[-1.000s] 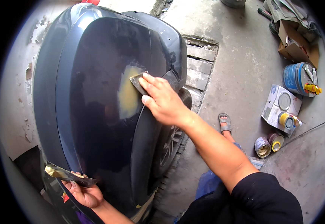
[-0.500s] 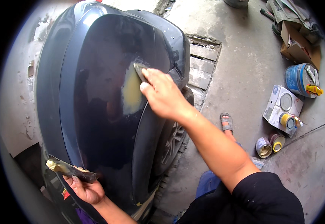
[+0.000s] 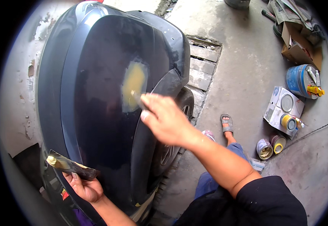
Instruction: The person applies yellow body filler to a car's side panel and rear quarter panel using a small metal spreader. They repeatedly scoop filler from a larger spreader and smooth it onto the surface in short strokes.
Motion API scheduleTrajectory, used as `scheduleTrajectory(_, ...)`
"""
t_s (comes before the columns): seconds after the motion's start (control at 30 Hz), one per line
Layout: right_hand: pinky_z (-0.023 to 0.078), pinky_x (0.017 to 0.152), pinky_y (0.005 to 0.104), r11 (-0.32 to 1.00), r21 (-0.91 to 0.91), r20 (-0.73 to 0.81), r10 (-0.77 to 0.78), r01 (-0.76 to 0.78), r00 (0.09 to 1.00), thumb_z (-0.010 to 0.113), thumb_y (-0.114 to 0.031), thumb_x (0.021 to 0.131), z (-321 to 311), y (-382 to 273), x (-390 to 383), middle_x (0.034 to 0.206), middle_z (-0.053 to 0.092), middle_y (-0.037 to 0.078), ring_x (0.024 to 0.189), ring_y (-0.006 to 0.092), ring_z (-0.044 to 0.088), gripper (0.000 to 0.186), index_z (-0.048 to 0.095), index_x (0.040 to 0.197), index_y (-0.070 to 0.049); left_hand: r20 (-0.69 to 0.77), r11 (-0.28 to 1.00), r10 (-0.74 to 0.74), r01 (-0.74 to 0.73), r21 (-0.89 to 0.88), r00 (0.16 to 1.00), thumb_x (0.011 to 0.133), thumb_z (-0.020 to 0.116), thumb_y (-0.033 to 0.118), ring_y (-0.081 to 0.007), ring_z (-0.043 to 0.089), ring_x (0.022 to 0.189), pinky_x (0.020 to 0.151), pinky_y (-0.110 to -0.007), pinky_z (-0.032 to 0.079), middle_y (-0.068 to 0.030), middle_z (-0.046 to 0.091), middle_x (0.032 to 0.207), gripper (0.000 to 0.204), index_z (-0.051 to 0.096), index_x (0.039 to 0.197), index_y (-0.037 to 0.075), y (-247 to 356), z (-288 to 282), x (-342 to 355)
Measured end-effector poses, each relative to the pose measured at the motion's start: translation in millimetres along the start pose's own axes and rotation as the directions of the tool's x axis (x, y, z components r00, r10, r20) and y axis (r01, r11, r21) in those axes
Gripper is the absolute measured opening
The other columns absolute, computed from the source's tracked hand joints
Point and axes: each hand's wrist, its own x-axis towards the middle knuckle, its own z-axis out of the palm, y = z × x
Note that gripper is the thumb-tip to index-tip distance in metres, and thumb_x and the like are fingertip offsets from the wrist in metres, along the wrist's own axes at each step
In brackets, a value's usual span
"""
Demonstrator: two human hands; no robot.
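Note:
A dark car body panel [image 3: 100,79] fills the middle, with a yellowish patch of body filler [image 3: 135,75] spread above the wheel arch. My right hand [image 3: 167,120] is closed round a small flat putty spreader [image 3: 138,98], its edge at the lower part of the patch; it is slightly blurred. At the lower left, my left hand [image 3: 85,190] grips a dark flat mixing plate [image 3: 83,171] from below. Soft yellowish filler [image 3: 53,162] sits on that plate's left end, with more smeared along its top.
Below the arch stands the car's wheel [image 3: 187,106]. Over the concrete floor to the right are a blue bucket [image 3: 296,80], a white box [image 3: 275,109] with cans, an open can of filler [image 3: 264,149] and a cardboard box [image 3: 297,52]. A slatted floor drain [image 3: 204,67] lies beyond the wheel.
My right hand and the spreader have moved down the panel, from the patch's top to its lower part, uncovering its right side. The left hand and plate have barely shifted.

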Motion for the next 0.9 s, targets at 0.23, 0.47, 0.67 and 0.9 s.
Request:
scheduleTrajectory(0.23,0.038,0.108,0.0443,0.99,0.043,-0.06,0.137,-0.134,0.989,0.048,-0.031,0.094,-24,11,80,0.136,0.053,0.021,0.124,0.0406,0.049,0.051,0.053,0.134,0.0,0.063,0.998,0.011,-0.007,-0.064,0.998,0.098,0.048,0.001,-0.0241,0.061,0.112,0.099,-0.036,0.053,-0.016,0.059,0.125,0.04,0.043,0.137,0.001,-3,-3,3)
scheduleTrajectory(0.47,0.04,0.107,0.0442,0.998,0.008,-0.025,0.059,-0.058,0.998,0.054,-0.025,0.094,31,-37,-14,0.136,0.049,0.022,0.124,0.0379,0.048,0.05,0.05,0.135,0.004,0.103,0.998,0.004,0.002,-0.065,0.995,0.098,0.048,0.001,-0.024,0.06,0.113,0.098,-0.036,0.052,-0.0151,0.058,0.127,0.039,0.044,0.137,0.003,-3,-8,2)
scheduleTrajectory(0.67,0.041,0.106,0.0453,0.988,0.133,0.109,-0.093,0.078,0.99,0.058,-0.022,0.093,-4,-54,-42,0.138,0.047,0.021,0.126,0.0376,0.046,0.047,0.052,0.134,0.001,0.086,0.992,-0.097,0.104,-0.078,0.992,0.1,0.047,0.003,-0.0231,0.058,0.117,0.103,-0.039,0.048,-0.0134,0.058,0.129,0.035,0.046,0.135,0.001,-3,13,-11)
scheduleTrajectory(0.9,0.038,0.107,0.0424,0.653,0.686,0.114,-0.532,0.321,0.839,0.067,-0.016,0.092,-34,-48,-69,0.144,0.045,0.024,0.129,0.0363,0.049,0.043,0.06,0.129,0.003,-0.051,0.923,-0.332,0.314,-0.224,0.942,0.099,0.05,0.003,-0.0241,0.059,0.116,0.104,-0.04,0.047,-0.0136,0.059,0.124,0.038,0.043,0.136,0.003,-19,115,-60)
